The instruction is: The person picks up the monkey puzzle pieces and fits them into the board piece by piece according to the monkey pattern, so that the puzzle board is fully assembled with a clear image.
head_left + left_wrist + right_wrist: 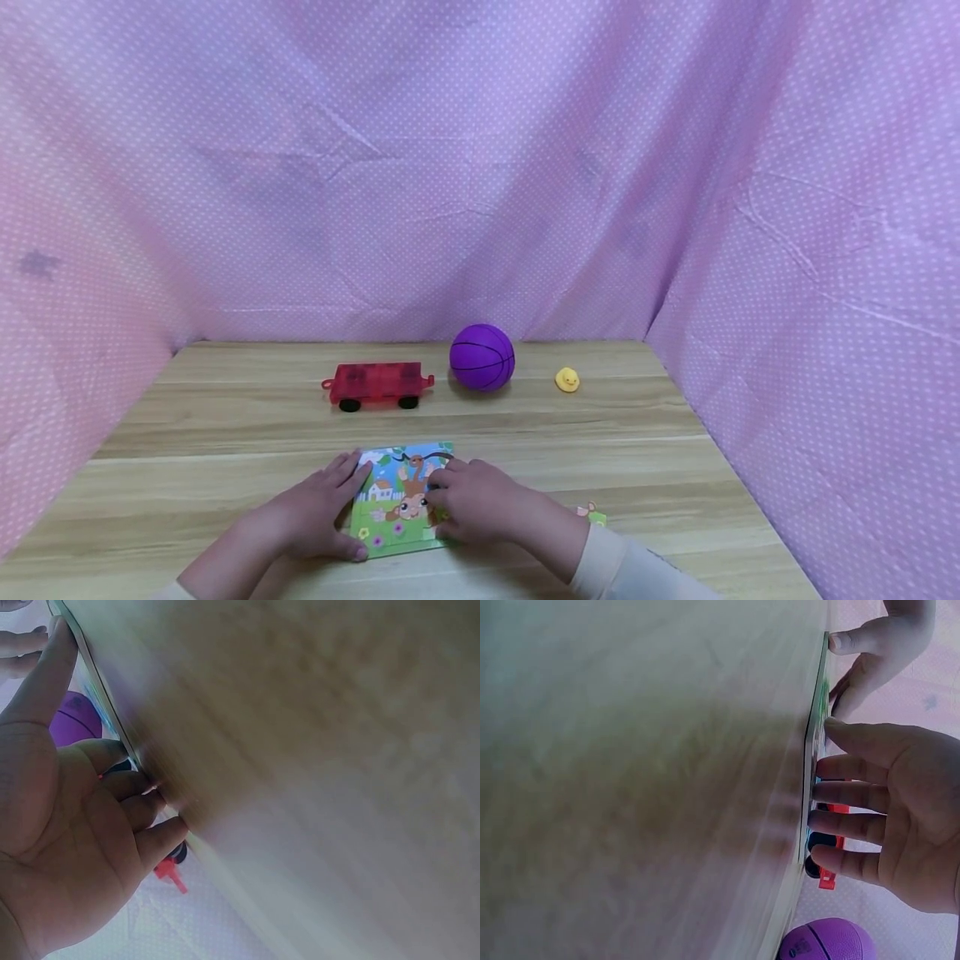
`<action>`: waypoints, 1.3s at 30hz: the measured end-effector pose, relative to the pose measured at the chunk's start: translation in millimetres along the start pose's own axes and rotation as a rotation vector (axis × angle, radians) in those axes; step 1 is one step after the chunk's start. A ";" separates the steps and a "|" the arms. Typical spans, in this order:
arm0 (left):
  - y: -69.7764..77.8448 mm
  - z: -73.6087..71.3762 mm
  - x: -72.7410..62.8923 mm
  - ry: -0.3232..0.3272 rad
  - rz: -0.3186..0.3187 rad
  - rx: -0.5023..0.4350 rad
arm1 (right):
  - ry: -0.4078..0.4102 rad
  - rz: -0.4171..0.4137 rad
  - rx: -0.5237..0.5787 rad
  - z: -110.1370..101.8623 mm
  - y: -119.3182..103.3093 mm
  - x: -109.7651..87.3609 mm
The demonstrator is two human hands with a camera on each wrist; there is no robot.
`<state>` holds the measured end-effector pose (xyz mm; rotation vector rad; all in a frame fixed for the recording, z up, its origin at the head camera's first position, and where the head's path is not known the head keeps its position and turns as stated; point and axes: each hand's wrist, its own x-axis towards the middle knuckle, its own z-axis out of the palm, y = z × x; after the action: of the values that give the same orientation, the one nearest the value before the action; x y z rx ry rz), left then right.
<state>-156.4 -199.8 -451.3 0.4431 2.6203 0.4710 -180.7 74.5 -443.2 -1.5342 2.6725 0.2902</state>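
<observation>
A flat square picture board (397, 508) lies on the wooden table, showing a monkey hanging upside down, a small house and flowers. It looks like a children's puzzle. My left hand (318, 510) rests along its left side, thumb at the near left corner and fingers at the far left. With fingers extended, my right hand (480, 502) touches the board's right part and covers some of the picture. In the right wrist view, the fingertips of that right hand (915, 810) are right at the thin board (815, 727), with the left hand (885, 645) beyond.
Behind the board stand a red toy wagon (378, 383) with black wheels, a purple ball (482, 358) and a small yellow duck-like toy (567, 380). A small printed piece (594, 514) shows behind the right forearm. Pink dotted cloth (420, 183) surrounds the table (637, 450).
</observation>
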 end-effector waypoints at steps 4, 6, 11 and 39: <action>-0.9 0.5 -0.1 0.000 -0.003 0.003 | 0.000 -0.007 0.002 -0.7 -0.2 -1.5; -0.8 0.4 0.1 -0.002 -0.003 0.004 | -0.014 -0.002 0.018 -0.8 0.4 -3.1; -0.6 0.6 0.7 -0.003 0.002 0.011 | -0.044 0.021 0.140 -1.1 6.4 -11.4; -1.3 1.0 1.1 -0.008 -0.002 0.007 | -0.301 0.603 0.369 7.4 74.8 -111.5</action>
<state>-157.1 -200.3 -453.1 0.4435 2.6154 0.4592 -188.8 207.5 -425.3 -0.5222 2.6683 0.0306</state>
